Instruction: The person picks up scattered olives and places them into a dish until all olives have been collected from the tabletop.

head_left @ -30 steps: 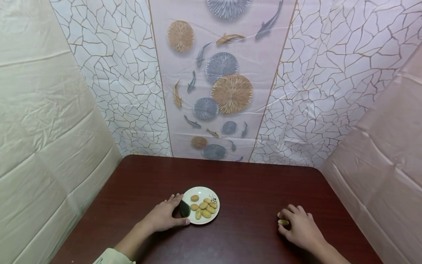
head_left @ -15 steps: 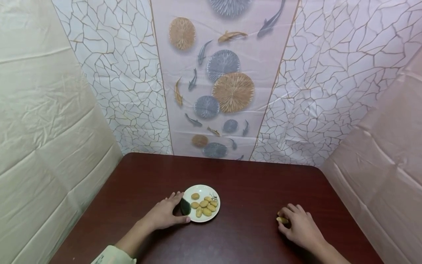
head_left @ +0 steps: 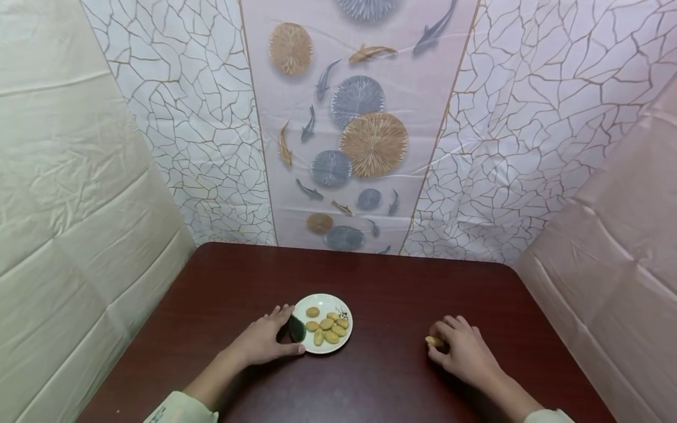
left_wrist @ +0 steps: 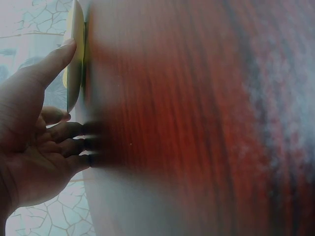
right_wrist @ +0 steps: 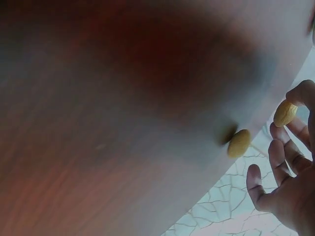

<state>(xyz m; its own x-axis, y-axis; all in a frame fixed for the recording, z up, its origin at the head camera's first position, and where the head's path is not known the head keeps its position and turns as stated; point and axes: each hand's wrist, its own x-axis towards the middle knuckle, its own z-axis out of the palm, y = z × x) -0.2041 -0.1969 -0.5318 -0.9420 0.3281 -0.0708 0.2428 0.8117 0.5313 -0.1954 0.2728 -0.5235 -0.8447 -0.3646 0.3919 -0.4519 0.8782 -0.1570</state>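
Note:
At the left of the table, my left hand (head_left: 262, 339) holds the rim of a small white plate (head_left: 321, 299), thumb on its near edge and fingertips on its left edge. A dark green patch covers the plate's left side. Several yellow-brown oval fruits, like dried dates, lie on it. To the right, my right hand (head_left: 464, 351) pinches one oval fruit (right_wrist: 285, 113) between thumb and fingertip, off the table. Another oval fruit (right_wrist: 238, 143) rests on the table by that hand in the right wrist view; the hand hides it in the head view.
The dark red-brown table (head_left: 391, 288) has rounded far corners. A patterned cloth (head_left: 344, 194) hangs behind it, with plain beige cloth (head_left: 608, 276) at both sides. Dark wood-grained tabletop lies between the plate and my right hand.
My right hand has moved left toward the plate with the pinched fruit. My left hand stays at the plate's rim. The head view has shifted slightly.

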